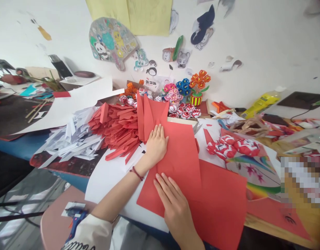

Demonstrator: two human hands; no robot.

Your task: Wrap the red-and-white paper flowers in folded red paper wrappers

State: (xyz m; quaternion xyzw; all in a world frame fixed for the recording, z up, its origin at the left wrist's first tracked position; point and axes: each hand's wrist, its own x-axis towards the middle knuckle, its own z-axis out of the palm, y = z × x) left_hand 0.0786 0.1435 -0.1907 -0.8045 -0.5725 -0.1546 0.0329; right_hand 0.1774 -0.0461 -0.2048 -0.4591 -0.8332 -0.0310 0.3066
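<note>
Large red paper sheets (pixel 183 149) overlap on the table in front of me. My left hand (pixel 157 144) lies flat on the red paper near its upper left part, fingers stretched out, with a dark beaded bracelet on the wrist. Lower down, my right hand (pixel 172 198) rests on the paper with its fingers extended. Beyond my left hand, folded red paper (pixel 149 113) stands partly raised. Beside it is a heap of red paper strips (pixel 118 125), and farther left a heap of white paper strips (pixel 74 133).
Paper flowers (pixel 198 81) in several colours stand at the back by the wall. Red and white paper pieces (pixel 232 146) lie to the right, with a yellow bottle (pixel 264 102) behind. A blue glue gun (pixel 76 220) rests on a pink stool (pixel 53 222) at lower left.
</note>
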